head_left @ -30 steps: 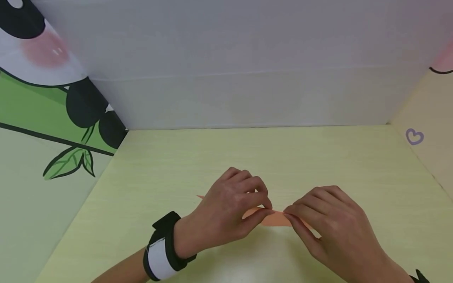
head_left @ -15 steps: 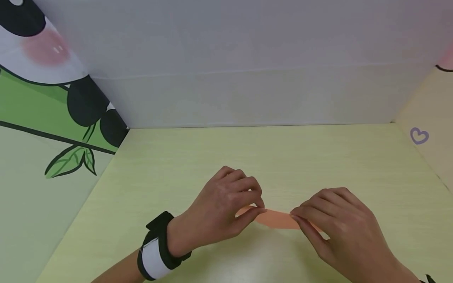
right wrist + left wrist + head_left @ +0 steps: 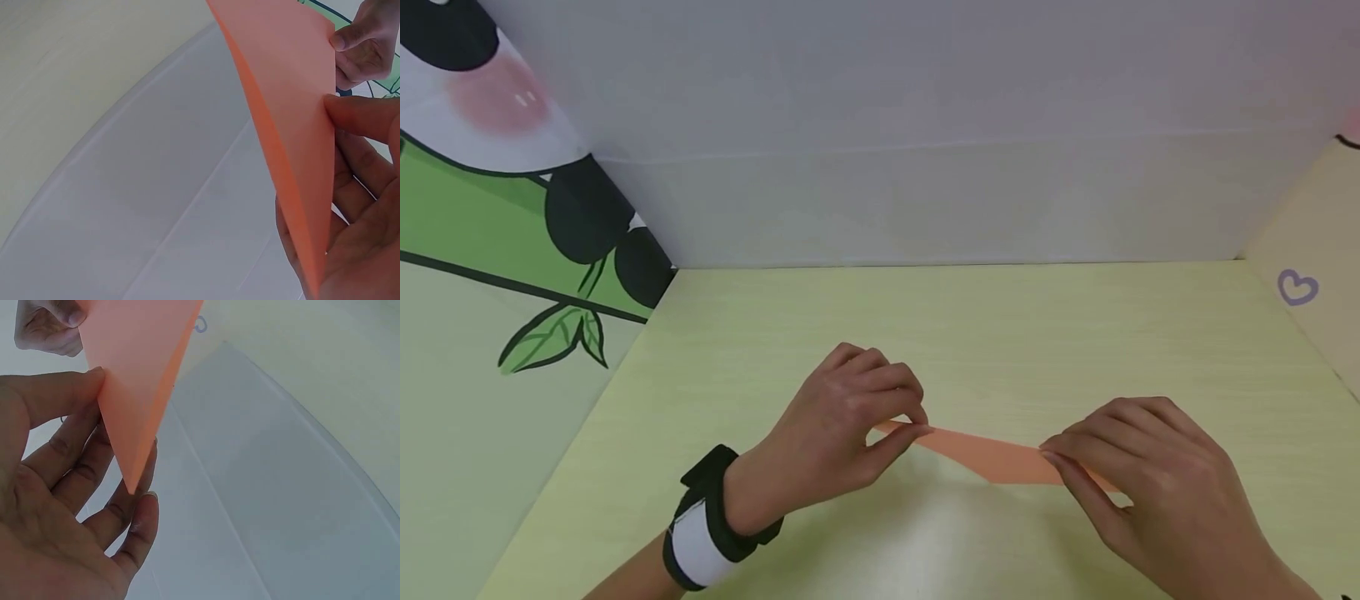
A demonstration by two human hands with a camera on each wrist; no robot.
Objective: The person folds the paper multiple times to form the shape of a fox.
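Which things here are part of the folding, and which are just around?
In the work:
orange paper, folded
left hand, pinching one end
right hand, pinching the other end

Just around:
table
panda wall picture
heart sticker

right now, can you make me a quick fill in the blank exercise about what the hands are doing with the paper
1. The folded paper held between the two hands is ____ in colour.
2. The left hand pinches one end of the paper and the ____ hand pinches the other end.
3. The left wrist wears a black and ____ band.
4. On the right wall is a small purple ____ shape.

Missing words: orange; right; white; heart
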